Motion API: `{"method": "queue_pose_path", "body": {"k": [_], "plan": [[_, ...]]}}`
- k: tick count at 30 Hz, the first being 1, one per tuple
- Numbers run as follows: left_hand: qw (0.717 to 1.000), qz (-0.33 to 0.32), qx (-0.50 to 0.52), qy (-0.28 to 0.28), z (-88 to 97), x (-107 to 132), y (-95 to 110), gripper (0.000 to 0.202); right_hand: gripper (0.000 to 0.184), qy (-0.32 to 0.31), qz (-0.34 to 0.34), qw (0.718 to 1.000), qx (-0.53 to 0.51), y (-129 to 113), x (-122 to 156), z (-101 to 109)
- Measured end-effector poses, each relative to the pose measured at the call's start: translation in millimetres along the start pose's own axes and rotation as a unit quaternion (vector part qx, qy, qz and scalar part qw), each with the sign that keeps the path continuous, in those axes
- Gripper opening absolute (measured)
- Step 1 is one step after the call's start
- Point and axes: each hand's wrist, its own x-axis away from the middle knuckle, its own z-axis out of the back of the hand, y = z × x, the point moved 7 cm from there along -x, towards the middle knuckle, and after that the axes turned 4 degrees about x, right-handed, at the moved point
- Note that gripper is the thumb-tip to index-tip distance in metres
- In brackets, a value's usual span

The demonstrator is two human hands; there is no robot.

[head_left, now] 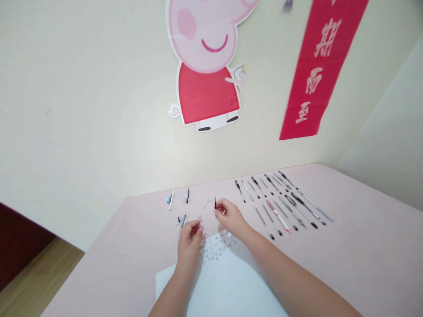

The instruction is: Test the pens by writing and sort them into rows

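Note:
My right hand (233,218) pinches a short, dark, pointed pen part (215,202), its thin tip turned up. Lower and to the left, my left hand (189,244) has thumb and fingers closed on a small clear plastic piece (199,217), which shows only above the fingertips. Both hands hover around the top of a white paper sheet (228,290) that carries many small dark marks or bits, too small to make out. Just behind the hands lies a small clear part (207,202). Beside my left hand are a dark pen part (183,220) and a small black piece (179,219).
Several pens and refills lie in two rows at the right, among them a pink and white pen (278,215). A white pen (171,200) and a black pen part (188,195) sit at the back left. The pink tabletop (363,246) meets the wall behind.

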Motion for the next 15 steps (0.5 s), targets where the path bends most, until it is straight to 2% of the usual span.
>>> {"method": "queue_pose_path", "body": {"k": [3,6,15], "plan": [[1.0,0.002,-0.003,-0.025,-3.2,0.2,-1.4,0.026,0.009,-0.002,-0.046,0.989,-0.144,-2.1,-1.8,0.8],[1.0,0.0,-0.004,-0.026,-3.1,0.3,-1.3,0.026,0.016,-0.005,-0.066,0.972,-0.223,-9.9,-1.1,2.3],[0.998,-0.033,-0.03,-0.034,-5.3,1.2,5.3,0.02,0.023,0.012,-0.065,0.957,-0.282,-23.9,1.1,6.4]]}}
